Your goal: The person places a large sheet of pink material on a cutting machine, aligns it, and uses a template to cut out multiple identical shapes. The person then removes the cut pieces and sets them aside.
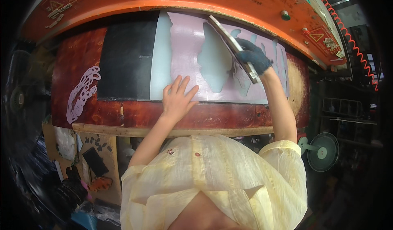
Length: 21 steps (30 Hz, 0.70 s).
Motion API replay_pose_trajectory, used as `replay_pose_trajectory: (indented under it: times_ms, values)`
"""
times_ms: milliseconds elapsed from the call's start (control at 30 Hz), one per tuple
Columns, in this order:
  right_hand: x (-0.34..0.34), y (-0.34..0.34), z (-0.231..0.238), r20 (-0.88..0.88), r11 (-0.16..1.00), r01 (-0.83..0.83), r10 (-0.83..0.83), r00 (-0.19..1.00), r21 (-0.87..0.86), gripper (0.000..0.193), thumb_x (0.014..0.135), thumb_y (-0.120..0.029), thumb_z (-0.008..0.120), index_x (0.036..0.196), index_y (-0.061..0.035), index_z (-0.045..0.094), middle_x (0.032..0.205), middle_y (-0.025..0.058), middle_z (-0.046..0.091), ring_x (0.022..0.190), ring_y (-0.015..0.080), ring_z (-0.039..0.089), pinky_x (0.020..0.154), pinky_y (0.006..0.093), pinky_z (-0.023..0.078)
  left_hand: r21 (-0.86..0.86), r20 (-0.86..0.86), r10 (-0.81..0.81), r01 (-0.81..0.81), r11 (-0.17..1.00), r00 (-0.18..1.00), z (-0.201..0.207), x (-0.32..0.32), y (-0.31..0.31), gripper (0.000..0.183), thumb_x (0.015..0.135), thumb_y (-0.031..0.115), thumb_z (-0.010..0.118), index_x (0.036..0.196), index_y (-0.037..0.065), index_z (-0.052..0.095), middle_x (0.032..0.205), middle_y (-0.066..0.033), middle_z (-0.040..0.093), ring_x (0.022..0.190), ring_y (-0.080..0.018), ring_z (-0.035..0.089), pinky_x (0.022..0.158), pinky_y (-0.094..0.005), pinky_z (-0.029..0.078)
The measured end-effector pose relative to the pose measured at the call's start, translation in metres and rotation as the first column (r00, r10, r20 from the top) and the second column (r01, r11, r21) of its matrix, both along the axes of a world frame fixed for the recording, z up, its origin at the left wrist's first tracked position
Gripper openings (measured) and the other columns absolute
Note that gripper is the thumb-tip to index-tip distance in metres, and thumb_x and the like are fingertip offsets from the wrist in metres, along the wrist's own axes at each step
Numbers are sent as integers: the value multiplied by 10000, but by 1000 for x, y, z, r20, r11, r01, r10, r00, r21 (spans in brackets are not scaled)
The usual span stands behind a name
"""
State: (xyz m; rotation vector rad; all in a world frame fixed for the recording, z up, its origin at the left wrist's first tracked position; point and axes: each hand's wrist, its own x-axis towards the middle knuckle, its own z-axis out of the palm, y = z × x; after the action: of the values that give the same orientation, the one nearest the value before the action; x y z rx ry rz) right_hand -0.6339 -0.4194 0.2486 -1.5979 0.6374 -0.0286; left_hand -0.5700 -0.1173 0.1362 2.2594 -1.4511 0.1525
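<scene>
My bare left hand (pixel 178 98) lies with fingers spread on the near left part of a thin lilac sheet (pixel 186 45). Irregular cut-out holes run through this sheet, and a pale blue layer (pixel 160 62) shows through them and along its left side. My right hand (pixel 254 57), in a dark glove, grips a long, flat piece that looks like a cutting die (pixel 226 36). It is tilted up and seen nearly edge-on over the sheet, so its face is hidden. Whether its lower edge touches the sheet, I cannot tell.
An orange machine beam (pixel 180 2) spans the far side. Left of the sheet lies a black mat (pixel 127 62) on a worn red-brown board (pixel 163 114). A lilac scrap web (pixel 84 92) rests at the far left. A fan (pixel 322 151) stands at the right.
</scene>
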Motion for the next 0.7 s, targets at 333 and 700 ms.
replay_pose_trajectory:
  times_ms: [333, 700]
  values:
    - [-44, 48, -12, 428, 770, 92, -445, 786, 631, 769, 728, -342, 684, 1360, -10, 399, 1171, 140, 554, 942, 229, 596, 730, 360, 535, -23, -415, -127, 129, 991, 901, 71, 22, -11, 390, 690, 418, 744, 1004, 193, 690, 1067, -65, 636, 1040, -225, 555, 851, -373, 395]
    - [-40, 48, -34, 317, 873, 181, -348, 882, 452, 696, 716, -225, 646, 1331, 15, 423, 1146, 95, 559, 993, 175, 573, 837, 275, 491, -106, -790, -218, 222, 969, 573, 72, -14, -114, 468, 847, 452, 607, 683, 14, 602, 648, -128, 610, 596, -254, 609, 555, -360, 449]
